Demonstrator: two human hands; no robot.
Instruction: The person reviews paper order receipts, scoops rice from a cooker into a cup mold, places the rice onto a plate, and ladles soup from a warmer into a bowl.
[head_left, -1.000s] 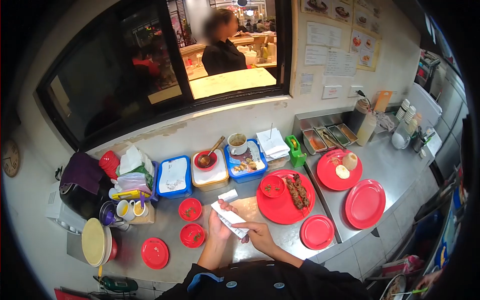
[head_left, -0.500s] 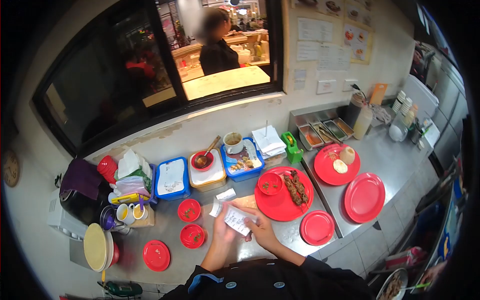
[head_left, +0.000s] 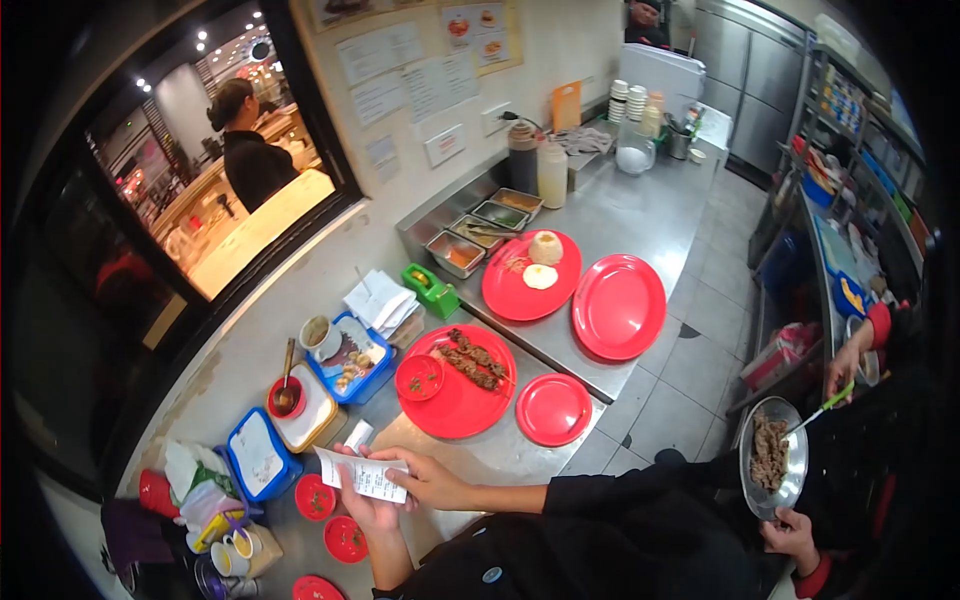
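In the upper left of the frame, a person in a dark top (head_left: 255,165) stands beyond the window. At the lower left, two mugs with yellow contents (head_left: 237,556) sit near a blue-rimmed container (head_left: 260,455). To its right, a red bowl with a ladle (head_left: 287,400) rests on a pale-lidded container (head_left: 316,412).

Two small red bowls (head_left: 315,497) with green bits lie left of the left hand (head_left: 374,512), at lower center. That hand is closed around a printed paper slip (head_left: 372,480), fingers behind it. The right hand (head_left: 438,482) pinches the slip's right edge. The slip is thus held in both hands over the metal counter (head_left: 490,455).

Above the right hand, a large red plate (head_left: 448,418) bears a small bowl (head_left: 420,377) and meat skewers (head_left: 470,360); just right is a small red plate (head_left: 554,410). Higher up, another red plate (head_left: 508,292) holds rice (head_left: 546,248) and an egg (head_left: 540,276), beside an oval red plate (head_left: 620,307).

At the lower right, a co-worker's hands (head_left: 792,533) grip a metal bowl of meat (head_left: 772,460) and a green-handled utensil (head_left: 832,401).
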